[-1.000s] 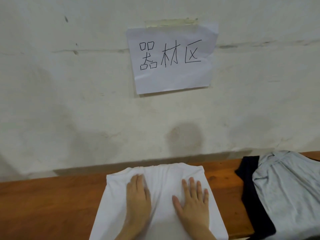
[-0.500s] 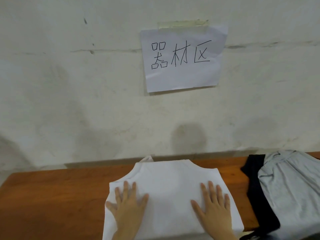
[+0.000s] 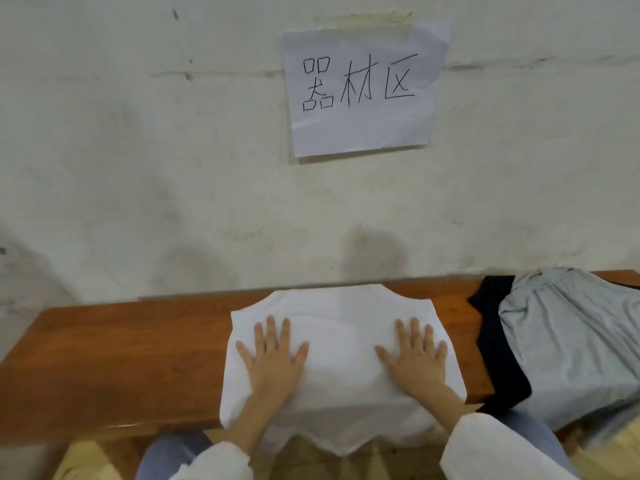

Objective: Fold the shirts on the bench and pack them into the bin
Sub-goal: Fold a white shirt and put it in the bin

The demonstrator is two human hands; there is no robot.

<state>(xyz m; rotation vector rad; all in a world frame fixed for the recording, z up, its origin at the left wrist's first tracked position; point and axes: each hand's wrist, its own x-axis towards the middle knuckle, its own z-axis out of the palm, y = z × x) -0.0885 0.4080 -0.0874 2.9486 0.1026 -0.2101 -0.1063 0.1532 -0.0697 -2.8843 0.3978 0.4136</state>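
Now the white shirt (image 3: 343, 327) lies flat on the wooden worktop (image 3: 121, 358). Its long axis runs from the wall (image 3: 138, 185) toward the person: the end with curved cut-outs points at the wall, and the other end hangs over the near edge. The left hand (image 3: 273, 358) and right hand (image 3: 414, 362) rest palm-down on it, apart, fingers straight and spread toward the wall. Each grip is wide, holding nothing, only pressing cloth. Nearby on the right, a grey shirt (image 3: 568, 348) lies crumpled over a black garment (image 3: 495, 341).

Before you, a white shirt (image 3: 343, 362) lies flat on the bench (image 3: 121, 358); rightward, a grey shirt (image 3: 571, 341) overlaps a black shirt (image 3: 495, 344).
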